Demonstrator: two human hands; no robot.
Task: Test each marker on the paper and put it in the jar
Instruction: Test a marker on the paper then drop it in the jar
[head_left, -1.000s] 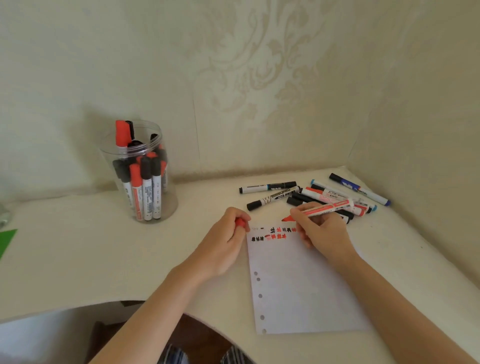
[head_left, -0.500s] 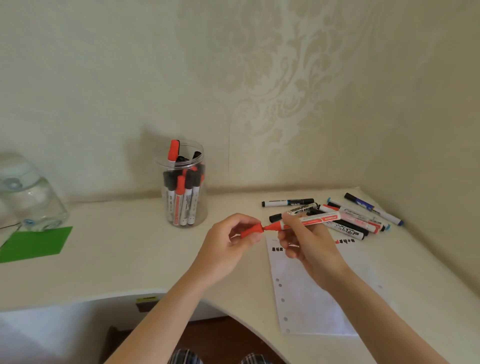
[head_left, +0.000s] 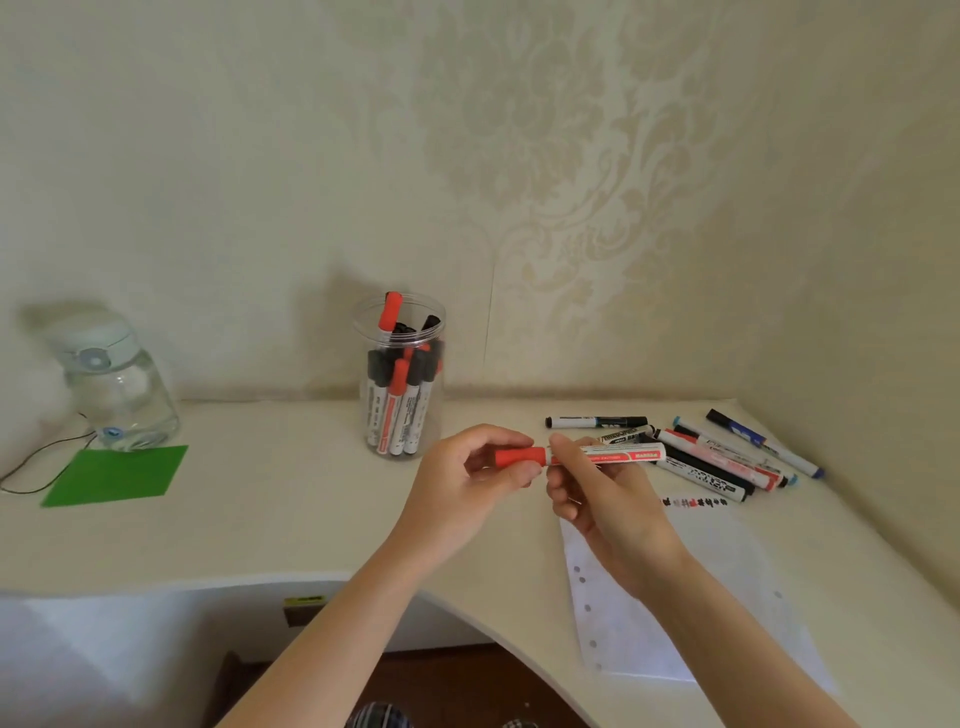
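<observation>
Red marker (head_left: 605, 455): we hold it level above desk, left hand (head_left: 467, 480) fingers curled round cap (head_left: 518, 457), right hand (head_left: 602, 493) pinching barrel; jar (head_left: 399, 374) beyond left fingertips; risk: half-seated cap dries tip.

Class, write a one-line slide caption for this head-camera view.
Both hands, left hand and right hand, cap a red-capped white marker near the clear plastic jar.
</observation>
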